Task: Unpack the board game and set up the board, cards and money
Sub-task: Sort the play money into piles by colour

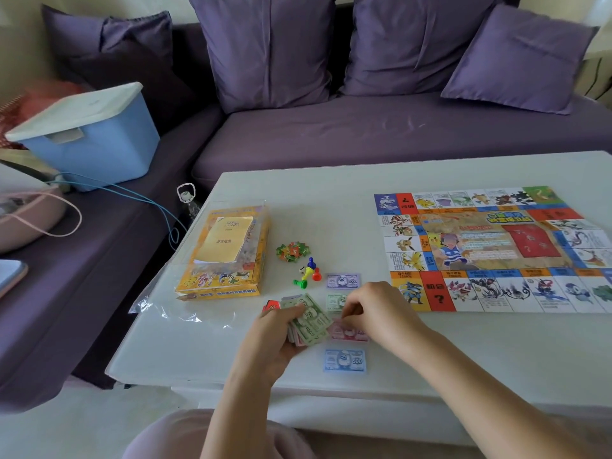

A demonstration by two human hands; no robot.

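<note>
- blue 500 note (345, 360): lies flat, left of the board's near corner, closest to the viewer.
- left hand (275, 329): grips the fanned money stack (309, 321), left of the board; a loose grip would likely spill notes onto the sorted piles.
- right hand (374, 313): fingers curled down over the pink pile (347, 332), just left of the board; whether it pinches a note cannot be told.
- green pile (336, 301), purple note (343, 280): further back, left of the board; a wrist sweep could mix them.
- board (490, 250): unfolded flat; pawns (308, 274) to its left may roll.

Cannot read print on the game board (490, 250), cropped at right, nor fully see green notes (335, 301) and pink notes (347, 333) under the right hand (377, 313), or red cards (272, 305) behind the money stack (309, 323) gripped by the left hand (271, 339).
</note>
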